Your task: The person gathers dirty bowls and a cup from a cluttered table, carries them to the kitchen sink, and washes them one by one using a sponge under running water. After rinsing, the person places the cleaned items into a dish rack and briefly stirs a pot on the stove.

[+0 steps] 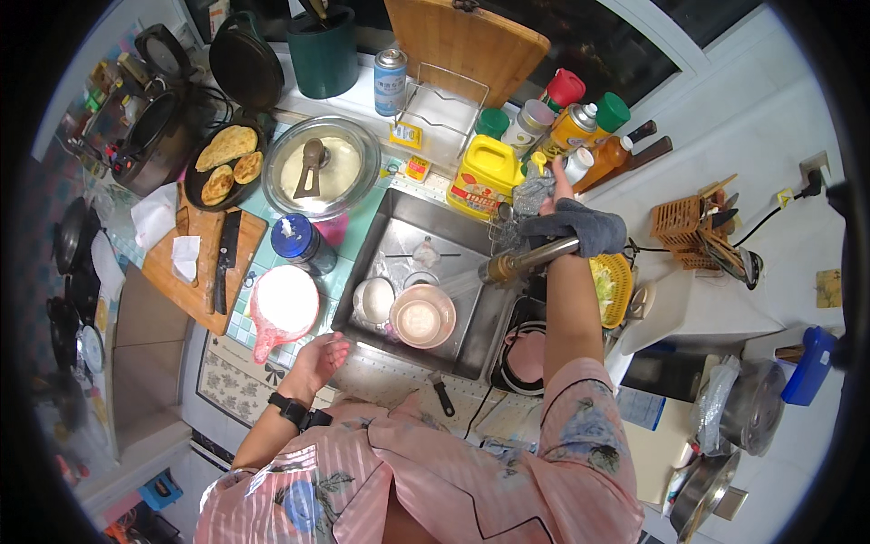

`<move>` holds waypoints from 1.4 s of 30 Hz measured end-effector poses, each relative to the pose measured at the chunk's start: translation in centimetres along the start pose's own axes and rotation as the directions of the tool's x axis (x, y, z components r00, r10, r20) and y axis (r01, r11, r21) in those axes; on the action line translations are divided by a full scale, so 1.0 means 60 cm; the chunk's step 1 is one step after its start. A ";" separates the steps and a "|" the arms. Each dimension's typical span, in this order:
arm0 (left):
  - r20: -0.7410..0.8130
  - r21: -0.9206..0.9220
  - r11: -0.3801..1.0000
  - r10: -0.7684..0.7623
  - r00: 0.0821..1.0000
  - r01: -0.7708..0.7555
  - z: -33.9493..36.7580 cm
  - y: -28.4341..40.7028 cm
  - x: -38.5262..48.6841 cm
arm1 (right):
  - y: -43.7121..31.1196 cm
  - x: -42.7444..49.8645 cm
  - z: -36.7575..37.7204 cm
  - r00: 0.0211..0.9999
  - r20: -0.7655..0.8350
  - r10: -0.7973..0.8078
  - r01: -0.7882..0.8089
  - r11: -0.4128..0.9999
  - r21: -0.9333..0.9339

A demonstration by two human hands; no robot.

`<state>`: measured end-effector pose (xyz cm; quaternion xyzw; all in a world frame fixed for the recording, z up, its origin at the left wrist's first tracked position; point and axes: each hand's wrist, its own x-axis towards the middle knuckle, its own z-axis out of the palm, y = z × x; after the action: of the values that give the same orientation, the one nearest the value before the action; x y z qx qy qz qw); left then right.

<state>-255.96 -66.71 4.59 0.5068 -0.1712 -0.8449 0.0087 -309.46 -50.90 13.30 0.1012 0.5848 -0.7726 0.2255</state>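
Observation:
My left hand hovers at the near left rim of the steel sink, palm turned up, fingers loosely curled with nothing visible in them. My right arm reaches past the faucet, which has a dark grey cloth draped over it. At the sink's far right corner, my right hand is against a silvery grey scrubbing cloth; the draped cloth partly hides its grip. A pinkish bowl holding cloudy liquid and a small white bowl sit in the sink. Water streams from the faucet towards them.
Left of the sink stand a red-handled strainer, a blue-lidded jar and a glass-lidded pan. A cleaver lies on a cutting board. A yellow jug stands behind the sink; a yellow basket is at right.

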 end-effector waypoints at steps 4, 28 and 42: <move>0.016 0.014 1.000 -0.008 1.000 0.008 -0.003 -0.008 -0.006 | -0.030 -0.073 -0.038 0.992 0.125 0.002 -0.019 0.991 0.134; 0.099 0.173 0.973 -0.172 0.980 0.154 0.050 -0.044 0.077 | 0.517 -0.284 -0.166 0.763 0.646 0.002 0.645 -0.049 -0.762; 0.088 0.061 0.989 -0.138 0.987 0.133 -0.013 -0.027 0.071 | 0.591 -0.261 -0.116 0.594 0.600 0.537 0.804 -0.358 -0.475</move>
<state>-257.08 -66.21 0.14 0.4778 -0.1599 -0.8609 -0.0707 -279.92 -48.28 -12.62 -0.5655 0.7711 0.0926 0.2775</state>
